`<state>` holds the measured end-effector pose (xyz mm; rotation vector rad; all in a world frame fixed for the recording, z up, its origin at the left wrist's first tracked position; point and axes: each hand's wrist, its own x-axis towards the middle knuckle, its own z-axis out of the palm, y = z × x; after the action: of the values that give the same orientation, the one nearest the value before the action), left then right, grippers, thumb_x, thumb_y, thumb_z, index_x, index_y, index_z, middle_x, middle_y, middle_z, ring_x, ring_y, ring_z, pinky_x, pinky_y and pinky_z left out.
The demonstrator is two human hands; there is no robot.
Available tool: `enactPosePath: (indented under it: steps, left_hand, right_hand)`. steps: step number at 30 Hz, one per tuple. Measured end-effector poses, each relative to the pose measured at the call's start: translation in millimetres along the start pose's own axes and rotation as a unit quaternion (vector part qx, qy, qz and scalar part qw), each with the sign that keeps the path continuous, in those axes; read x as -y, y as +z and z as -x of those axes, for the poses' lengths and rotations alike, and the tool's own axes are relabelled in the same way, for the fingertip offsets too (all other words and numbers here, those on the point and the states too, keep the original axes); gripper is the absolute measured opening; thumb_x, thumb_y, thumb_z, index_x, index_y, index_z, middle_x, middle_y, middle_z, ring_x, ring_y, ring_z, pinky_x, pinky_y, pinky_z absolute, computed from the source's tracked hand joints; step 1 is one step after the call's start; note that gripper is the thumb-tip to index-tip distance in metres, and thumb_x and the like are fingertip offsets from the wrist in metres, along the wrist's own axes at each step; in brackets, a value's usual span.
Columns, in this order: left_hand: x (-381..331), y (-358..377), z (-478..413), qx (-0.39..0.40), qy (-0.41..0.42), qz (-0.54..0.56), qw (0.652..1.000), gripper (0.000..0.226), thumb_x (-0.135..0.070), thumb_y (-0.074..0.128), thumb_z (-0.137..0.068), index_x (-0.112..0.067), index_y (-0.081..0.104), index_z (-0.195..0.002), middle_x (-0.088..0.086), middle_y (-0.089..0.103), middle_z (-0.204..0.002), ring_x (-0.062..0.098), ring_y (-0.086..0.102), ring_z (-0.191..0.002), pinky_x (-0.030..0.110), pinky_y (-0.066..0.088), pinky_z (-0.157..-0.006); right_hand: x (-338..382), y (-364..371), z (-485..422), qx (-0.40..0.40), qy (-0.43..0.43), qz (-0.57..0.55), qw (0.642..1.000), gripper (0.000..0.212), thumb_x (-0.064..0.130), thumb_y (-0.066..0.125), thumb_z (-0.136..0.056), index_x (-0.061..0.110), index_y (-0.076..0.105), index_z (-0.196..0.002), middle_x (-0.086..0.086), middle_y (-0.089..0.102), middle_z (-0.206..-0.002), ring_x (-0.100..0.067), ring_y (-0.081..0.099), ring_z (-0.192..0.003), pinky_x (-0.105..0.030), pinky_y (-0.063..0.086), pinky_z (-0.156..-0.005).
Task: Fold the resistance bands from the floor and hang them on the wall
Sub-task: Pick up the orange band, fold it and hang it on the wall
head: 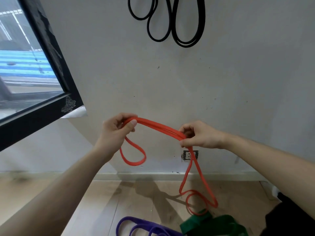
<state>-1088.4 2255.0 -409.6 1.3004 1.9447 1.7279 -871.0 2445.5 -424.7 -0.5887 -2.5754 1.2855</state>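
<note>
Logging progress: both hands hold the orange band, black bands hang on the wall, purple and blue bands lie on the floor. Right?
No: the head view shows a green band, not blue, beside the purple band. Left hand and right hand hold the orange band; black bands hang on the wall.

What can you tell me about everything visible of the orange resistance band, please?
The orange band is a thin, flat, rubbery-looking loop. Its doubled strands run bunched between the left hand and the right hand, which both pinch it. A short loop hangs below the left hand; a longer one drops from the right and curls down at the green band.
</note>
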Motion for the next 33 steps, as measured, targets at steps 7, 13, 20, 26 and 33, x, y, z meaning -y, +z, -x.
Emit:
enactPosePath:
  steps: [7,13,20,26,33]
  left_hand:
    - [9.0,-10.5,1.0,0.085,-0.093,0.007,0.992,0.015,-0.012,0.068,-0.094,-0.013,0.073,-0.108,0.009,0.069,-0.08,0.013,0.068,-0.072,0.03,0.053,-0.081]
    - [-1.0,6.4,7.7,0.186,-0.102,0.0,0.977,0.028,-0.032,0.083,-0.081,-0.021,0.075,-0.106,0.026,0.071,-0.093,0.028,0.073,-0.087,0.036,0.053,-0.096]
    - [-17.8,40.9,11.4,0.166,-0.059,0.045,0.983,0.022,-0.026,0.078,-0.085,-0.009,0.077,-0.1,0.01,0.071,-0.084,0.018,0.066,-0.074,0.031,0.059,-0.077]
    - [-26.4,39.0,9.8,0.09,-0.003,0.041,0.995,0.004,-0.014,0.073,-0.091,-0.012,0.076,-0.093,0.003,0.068,-0.079,0.005,0.059,-0.064,0.018,0.051,-0.062]
    - [-23.0,21.0,2.5,-0.008,0.016,0.069,0.997,0.005,-0.016,0.07,-0.093,-0.017,0.075,-0.093,-0.016,0.065,-0.066,0.003,0.056,-0.062,0.018,0.051,-0.062]
  right_hand:
    - [16.3,-10.8,6.6,-0.079,-0.062,-0.032,0.994,0.009,0.006,0.067,-0.092,0.007,0.072,-0.099,-0.016,0.073,-0.085,-0.03,0.07,-0.086,-0.034,0.06,-0.084]
    - [34.0,-3.4,7.9,-0.065,-0.093,-0.038,0.993,0.012,0.01,0.067,-0.093,0.012,0.072,-0.104,-0.009,0.073,-0.088,-0.021,0.071,-0.086,-0.028,0.058,-0.082]
    - [39.2,12.8,5.9,-0.027,-0.096,-0.074,0.992,0.021,0.002,0.067,-0.091,0.007,0.06,-0.111,-0.02,0.071,-0.09,-0.028,0.074,-0.087,-0.037,0.059,-0.084]
    - [19.1,17.7,2.8,0.056,-0.024,-0.005,0.998,0.019,0.006,0.073,-0.087,0.012,0.067,-0.104,-0.008,0.074,-0.094,-0.019,0.074,-0.089,-0.031,0.06,-0.084]
    - [-4.8,8.5,-2.2,0.057,0.026,0.053,0.997,0.008,0.01,0.073,-0.088,0.017,0.071,-0.093,-0.01,0.074,-0.092,-0.023,0.074,-0.088,-0.039,0.061,-0.086]
